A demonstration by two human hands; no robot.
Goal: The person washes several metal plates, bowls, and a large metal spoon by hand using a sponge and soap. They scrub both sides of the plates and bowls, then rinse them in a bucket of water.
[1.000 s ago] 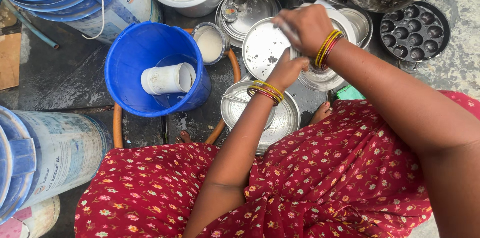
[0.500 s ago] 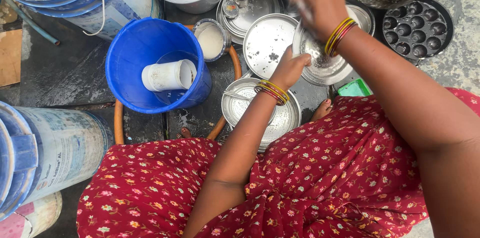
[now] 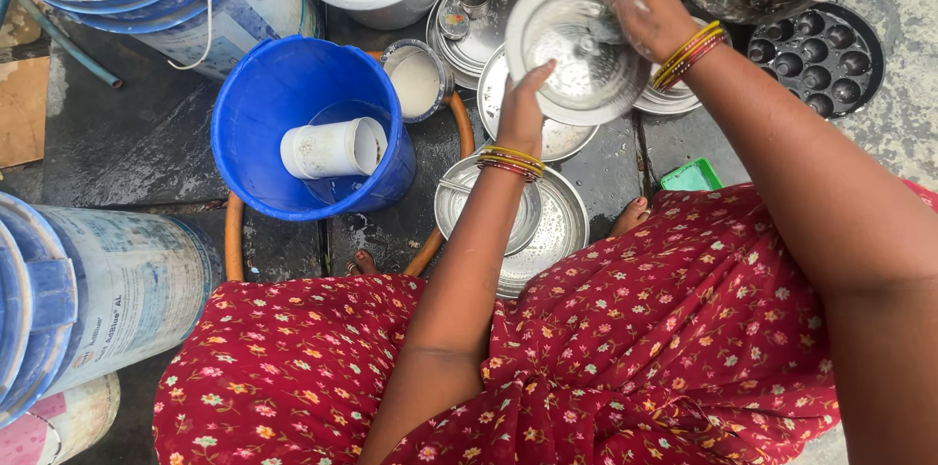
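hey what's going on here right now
A person squatting on wet ground is washing dishes. The left hand holds a round steel plate by its lower edge, and the right hand rubs its top face. More steel plates lie below. A blue bucket with a white mug inside stands to the left.

soft even daylight, faint shadows, mild glare on wet steel, slight wide-angle edge bending
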